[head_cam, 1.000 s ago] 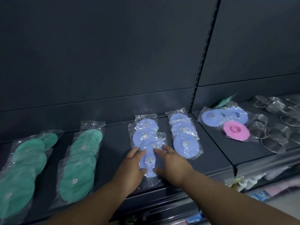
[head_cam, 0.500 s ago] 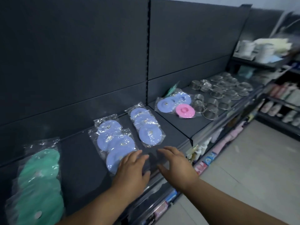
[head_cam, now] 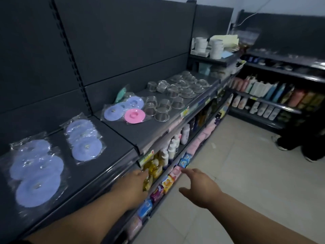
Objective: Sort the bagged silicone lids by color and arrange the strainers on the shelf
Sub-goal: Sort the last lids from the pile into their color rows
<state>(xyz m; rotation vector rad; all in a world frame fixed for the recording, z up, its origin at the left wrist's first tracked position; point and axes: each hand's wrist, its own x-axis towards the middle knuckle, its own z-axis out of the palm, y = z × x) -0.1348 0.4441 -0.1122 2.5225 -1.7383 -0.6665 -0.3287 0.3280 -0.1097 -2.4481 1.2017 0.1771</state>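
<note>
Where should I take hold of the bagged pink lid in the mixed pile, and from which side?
Take the pink lid by its front rim, nearest the shelf edge, coming from the aisle side. It lies flat, partly over the blue lids, with strainers close on its right, so the front looks freest.

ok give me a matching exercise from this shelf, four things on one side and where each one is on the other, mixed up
Things:
1 pink lid
2 green lid
3 strainers
4 right hand

Places:
a propped up behind the purple lids
b in the air, holding nothing
c just in front of those purple lids
d further right along the shelf

Pairs: 1-c, 2-a, 3-d, 4-b
</note>
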